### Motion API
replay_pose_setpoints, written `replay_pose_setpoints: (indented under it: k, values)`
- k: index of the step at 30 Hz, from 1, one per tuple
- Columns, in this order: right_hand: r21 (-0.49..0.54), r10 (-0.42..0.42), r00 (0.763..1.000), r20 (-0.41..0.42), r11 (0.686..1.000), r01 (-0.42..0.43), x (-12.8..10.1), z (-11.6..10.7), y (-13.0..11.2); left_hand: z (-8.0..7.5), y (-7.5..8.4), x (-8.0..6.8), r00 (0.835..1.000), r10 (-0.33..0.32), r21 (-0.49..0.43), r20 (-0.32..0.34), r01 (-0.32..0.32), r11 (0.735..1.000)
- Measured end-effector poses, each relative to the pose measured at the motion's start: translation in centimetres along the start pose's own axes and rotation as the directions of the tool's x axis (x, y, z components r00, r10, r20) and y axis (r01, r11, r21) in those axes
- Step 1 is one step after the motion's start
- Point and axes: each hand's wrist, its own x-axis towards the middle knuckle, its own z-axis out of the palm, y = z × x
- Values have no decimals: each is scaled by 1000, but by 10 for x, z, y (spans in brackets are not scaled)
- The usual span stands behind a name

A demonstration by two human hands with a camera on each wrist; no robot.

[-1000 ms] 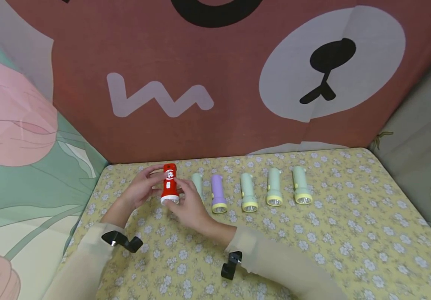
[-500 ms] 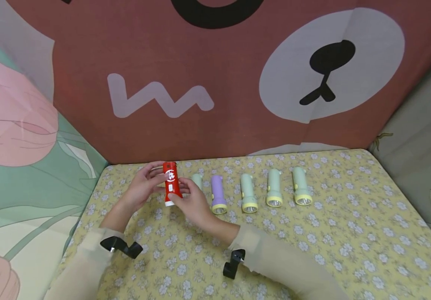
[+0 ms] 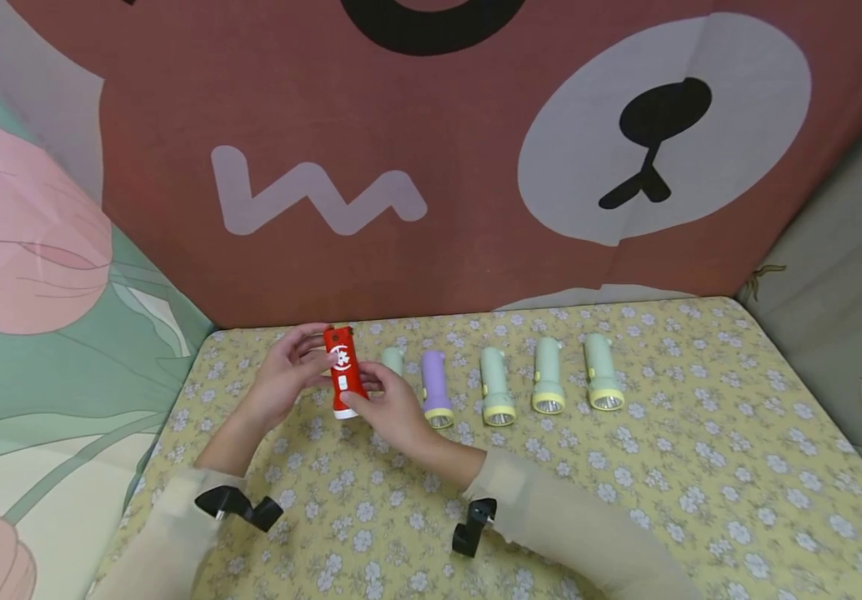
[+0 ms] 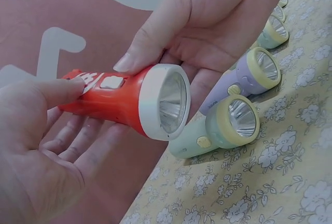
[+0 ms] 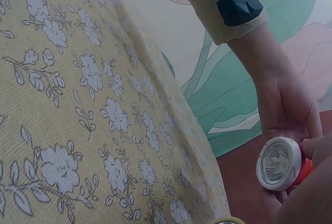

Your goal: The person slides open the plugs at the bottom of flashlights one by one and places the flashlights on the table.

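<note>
Both hands hold a red flashlight point(image 3: 339, 375) with a white head rim and white switch, over the left part of the table. My left hand point(image 3: 281, 383) grips its tail end, the thumb lying over the white print. On the other side, my right hand point(image 3: 399, 417) holds it near the head; its thumb lies beside the switch point(image 4: 112, 82) in the left wrist view. The lens point(image 5: 276, 166) faces the right wrist camera and looks unlit. Close behind the right hand lies a pale green flashlight point(image 4: 193, 138), partly hidden in the head view, beside a purple one point(image 4: 244, 76).
Three more pale green flashlights point(image 3: 496, 385) with yellow rims continue the row to the right. A yellow flowered cloth point(image 3: 626, 500) covers the table. A red-brown printed backdrop point(image 3: 461, 267) rises at the rear edge, with patterned side panels point(image 3: 33, 400) left and right.
The right thumb has moved from the white head rim up onto the red body beside the switch. The red flashlight has turned and tilted slightly, its head shifting right. The row stays put.
</note>
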Motion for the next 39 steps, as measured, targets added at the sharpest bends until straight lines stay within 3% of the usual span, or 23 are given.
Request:
replay_pose_setpoints:
  k: [12,24,35,39]
  values:
    - [15,20,999,31,1000,-20,-2,-6,3,8,5,-8,991,135,104,5,-135,985]
    - [49,-47,998,33,998,45,-4,-12,9,16,8,-13,959,280,153,33,-282,947]
    - [50,-5,1000,28,999,4,-6,-14,10,19,6,-19,948,312,217,60,-317,923]
    - [48,-6,1000,24,999,5,-7,-15,11,20,10,-21,958,272,189,90,-284,940]
